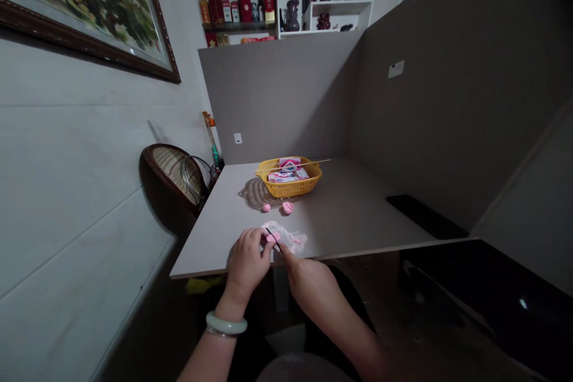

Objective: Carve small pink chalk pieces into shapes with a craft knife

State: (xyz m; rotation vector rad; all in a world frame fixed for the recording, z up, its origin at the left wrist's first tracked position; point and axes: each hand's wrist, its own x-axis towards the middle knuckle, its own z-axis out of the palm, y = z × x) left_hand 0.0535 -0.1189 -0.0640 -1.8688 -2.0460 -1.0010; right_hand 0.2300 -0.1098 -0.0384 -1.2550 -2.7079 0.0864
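Hands meet at the near edge of the table [358,215], close to the person's body. L hand [245,264], w/ a pale green bangle [226,325] on the wrist, pinches a small pink lump [271,238] btwn thumb and fingertips. R hand [308,277] grips a thin dark tool [274,241], tip laid across the lump; can't tell if it's a blade or a pick, too small. Both sit over a crumpled bit of clear wrap [293,240] lying on the table.

Step in hand, as I read it: cutting or scoring the lump w/ the tool, mid-stroke, lump not visibly split.

Further back, well apart from the hands: two more pink pieces [265,208] [287,208] side by side, just in front of a yellow basket [290,189] holding printed packets, w/ a thin stick [308,163] resting across its rim. Round woven mat [253,194] lies partly under the basket's left side. Dark flat slab [425,215] at the table's right edge.

Next move prob. calls for: steady L pinch so the soft lump doesn't roll or squash, light controlled pressure from the R, tool kept clear of the L fingertips, which are v. close to it.
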